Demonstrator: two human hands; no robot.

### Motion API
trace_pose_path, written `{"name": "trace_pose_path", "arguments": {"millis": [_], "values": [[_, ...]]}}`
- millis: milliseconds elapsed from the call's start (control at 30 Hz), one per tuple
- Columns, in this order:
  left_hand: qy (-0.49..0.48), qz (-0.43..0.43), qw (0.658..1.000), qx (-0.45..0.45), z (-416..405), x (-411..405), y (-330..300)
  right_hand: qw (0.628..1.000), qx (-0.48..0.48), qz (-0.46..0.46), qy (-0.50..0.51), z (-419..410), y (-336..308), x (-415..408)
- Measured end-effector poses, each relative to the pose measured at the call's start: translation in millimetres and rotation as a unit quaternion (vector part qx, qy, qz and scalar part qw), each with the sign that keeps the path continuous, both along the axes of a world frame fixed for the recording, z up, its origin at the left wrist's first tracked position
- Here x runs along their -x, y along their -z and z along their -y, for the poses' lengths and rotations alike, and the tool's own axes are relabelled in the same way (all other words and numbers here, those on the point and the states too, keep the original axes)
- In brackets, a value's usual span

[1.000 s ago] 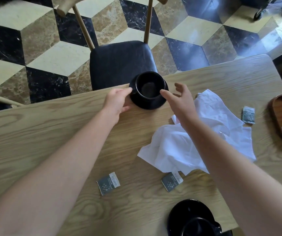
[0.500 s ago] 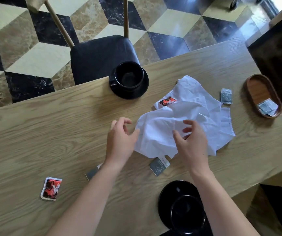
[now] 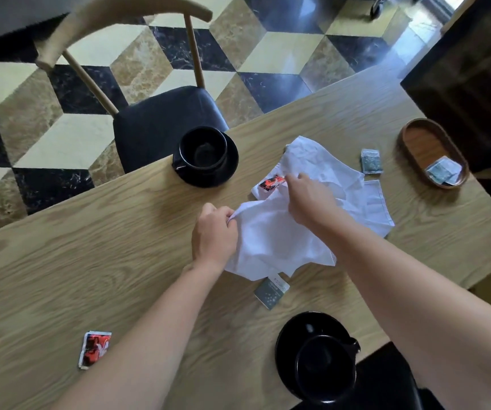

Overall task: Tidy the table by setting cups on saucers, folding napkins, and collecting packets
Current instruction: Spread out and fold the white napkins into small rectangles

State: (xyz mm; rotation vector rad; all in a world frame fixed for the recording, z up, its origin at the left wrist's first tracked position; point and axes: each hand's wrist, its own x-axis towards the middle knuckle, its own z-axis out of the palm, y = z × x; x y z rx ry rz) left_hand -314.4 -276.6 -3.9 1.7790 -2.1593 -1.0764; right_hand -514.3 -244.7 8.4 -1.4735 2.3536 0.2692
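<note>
**Where things lie on your table**

At centre frame your napkin (image 3: 279, 232) lies on the table (image 3: 90, 261). Above and left of it, a cup (image 3: 203, 150) stands on a saucer (image 3: 226, 170) at the far edge, before the chair (image 3: 164, 119). At right, packets (image 3: 442, 173) lie in the tray (image 3: 416, 143). At the bottom, a second cup (image 3: 324, 371) sits on its saucer (image 3: 294, 329).
</note>
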Motion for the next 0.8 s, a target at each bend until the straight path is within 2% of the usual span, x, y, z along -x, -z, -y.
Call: {"name": "trace_pose_path", "arguments": {"millis": [100, 300, 467, 533, 700, 800], "values": [[-0.004, -0.041, 0.998, 0.049, -14.8, -8.7, -18.2, 0.999, 0.037, -0.021, 0.006, -22.8, -8.2, 11.9], [-0.030, -0.097, 0.990, 0.098, -46.8, -29.3, -67.8, 0.984, 0.161, 0.020, 0.078, -78.0, -50.4, 15.6], [-0.052, -0.146, 0.978, 0.142, -68.0, -43.5, -117.1, 0.940, 0.257, 0.144, 0.169, -112.2, -106.9, 5.5], [-0.069, -0.169, 0.969, 0.166, -72.3, -50.2, -139.9, 0.935, 0.300, 0.118, 0.144, -121.9, -134.3, 3.7], [-0.071, -0.239, 0.939, 0.236, -82.9, -67.8, -204.3, 0.943, 0.312, 0.089, 0.068, -130.1, -189.7, -7.8], [-0.089, -0.262, 0.920, 0.276, -92.2, -81.2, -240.1, 0.931, 0.354, 0.075, 0.041, -129.8, -217.0, -23.7]]}}
